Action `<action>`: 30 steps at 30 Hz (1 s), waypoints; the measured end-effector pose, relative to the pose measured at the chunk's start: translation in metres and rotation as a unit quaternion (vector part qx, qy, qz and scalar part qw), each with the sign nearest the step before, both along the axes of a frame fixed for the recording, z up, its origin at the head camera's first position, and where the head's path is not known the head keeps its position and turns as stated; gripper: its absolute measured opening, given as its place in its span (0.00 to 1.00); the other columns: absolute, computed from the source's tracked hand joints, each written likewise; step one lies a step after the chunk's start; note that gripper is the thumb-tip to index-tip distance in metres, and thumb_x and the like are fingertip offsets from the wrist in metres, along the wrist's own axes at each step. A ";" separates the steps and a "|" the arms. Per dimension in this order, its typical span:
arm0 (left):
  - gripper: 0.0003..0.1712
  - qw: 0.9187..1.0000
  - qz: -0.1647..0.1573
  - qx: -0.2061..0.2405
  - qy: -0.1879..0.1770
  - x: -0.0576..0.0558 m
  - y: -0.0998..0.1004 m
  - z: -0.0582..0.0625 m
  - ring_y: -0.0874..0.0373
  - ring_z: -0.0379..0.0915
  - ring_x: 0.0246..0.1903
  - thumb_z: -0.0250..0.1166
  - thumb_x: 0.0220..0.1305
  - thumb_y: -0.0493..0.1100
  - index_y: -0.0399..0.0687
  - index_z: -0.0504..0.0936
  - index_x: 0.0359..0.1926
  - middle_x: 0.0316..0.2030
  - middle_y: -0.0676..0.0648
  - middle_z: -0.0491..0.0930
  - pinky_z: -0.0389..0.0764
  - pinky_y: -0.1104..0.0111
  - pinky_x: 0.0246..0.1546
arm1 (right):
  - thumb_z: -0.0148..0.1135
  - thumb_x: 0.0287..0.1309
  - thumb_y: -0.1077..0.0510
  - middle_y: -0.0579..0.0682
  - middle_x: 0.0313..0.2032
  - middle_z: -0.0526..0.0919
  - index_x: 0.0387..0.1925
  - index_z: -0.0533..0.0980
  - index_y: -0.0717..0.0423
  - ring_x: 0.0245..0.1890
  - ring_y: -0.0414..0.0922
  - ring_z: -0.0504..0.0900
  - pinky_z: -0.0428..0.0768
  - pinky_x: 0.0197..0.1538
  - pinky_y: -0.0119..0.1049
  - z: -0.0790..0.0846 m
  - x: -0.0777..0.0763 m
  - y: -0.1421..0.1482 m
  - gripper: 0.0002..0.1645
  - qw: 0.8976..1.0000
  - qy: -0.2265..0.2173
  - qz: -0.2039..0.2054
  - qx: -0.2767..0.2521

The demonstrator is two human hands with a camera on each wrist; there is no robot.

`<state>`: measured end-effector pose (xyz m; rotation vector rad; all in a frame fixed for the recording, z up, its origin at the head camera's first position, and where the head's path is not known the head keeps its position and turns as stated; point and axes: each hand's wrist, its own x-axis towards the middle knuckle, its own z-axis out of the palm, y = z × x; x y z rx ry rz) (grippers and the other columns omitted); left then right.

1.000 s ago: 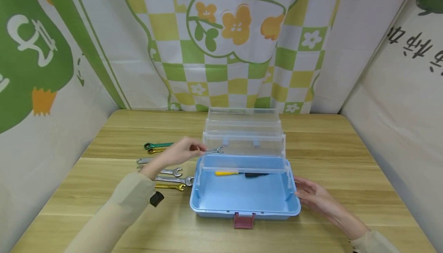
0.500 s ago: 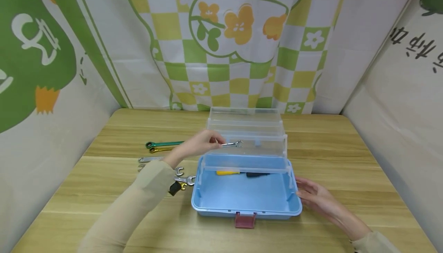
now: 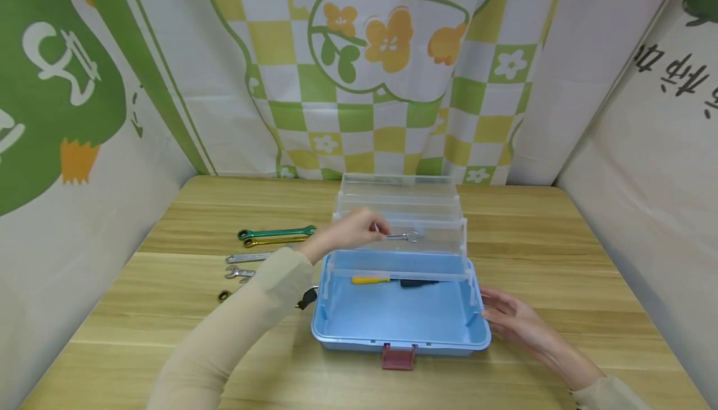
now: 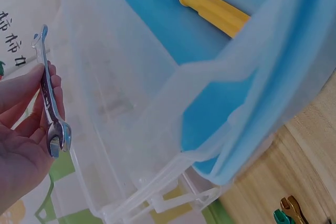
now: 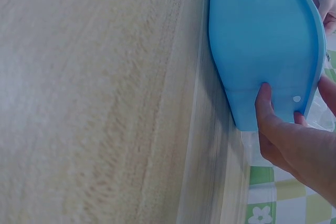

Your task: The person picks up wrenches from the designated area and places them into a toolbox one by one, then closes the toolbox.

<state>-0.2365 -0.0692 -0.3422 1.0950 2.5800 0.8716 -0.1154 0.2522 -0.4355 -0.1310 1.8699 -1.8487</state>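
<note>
My left hand (image 3: 359, 228) pinches a small silver wrench (image 3: 401, 236) between thumb and fingers, above the clear tiered trays (image 3: 399, 209) of an opened blue toolbox (image 3: 401, 323). In the left wrist view, the wrench (image 4: 51, 98) is seen along its length, with an open-ended jaw near the palm. My right hand (image 3: 513, 318) rests against the toolbox's right outer side; in the right wrist view its fingers touch the blue wall (image 5: 262, 35) below the rim. A yellow-handled screwdriver (image 3: 370, 280) and a black-handled tool (image 3: 417, 283) lie inside the box.
Left of the box lie several wrenches, including a green ratchet wrench (image 3: 275, 233), a gold one (image 3: 273, 242) and a silver one (image 3: 247, 258). My left sleeve covers part of them. A maroon latch (image 3: 399, 357) hangs at the box's front.
My left hand has moved right with the wrench, from the box's left edge to above the clear trays. My right hand has stayed at the box's side.
</note>
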 end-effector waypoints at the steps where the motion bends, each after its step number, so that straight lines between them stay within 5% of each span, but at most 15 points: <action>1: 0.08 1.000 -0.001 -0.002 0.001 -0.001 0.002 -0.001 0.58 0.75 0.32 0.59 0.57 0.33 0.36 0.81 0.38 0.34 0.44 0.81 0.75 0.75 0.32 | 0.50 0.60 0.59 0.72 0.62 0.47 0.63 0.39 0.73 0.52 0.38 0.68 0.69 0.54 0.36 0.000 0.000 0.000 0.41 1.000 0.001 0.001 -0.002; 30: 0.10 0.998 0.017 -0.051 0.029 0.000 0.032 -0.015 0.58 0.77 0.34 0.60 0.53 0.29 0.40 0.83 0.36 0.34 0.46 0.82 0.76 0.75 0.33 | 0.49 0.61 0.58 0.72 0.62 0.45 0.64 0.39 0.72 0.57 0.47 0.65 0.68 0.55 0.40 0.002 -0.002 -0.001 0.41 1.000 -0.007 0.003 0.017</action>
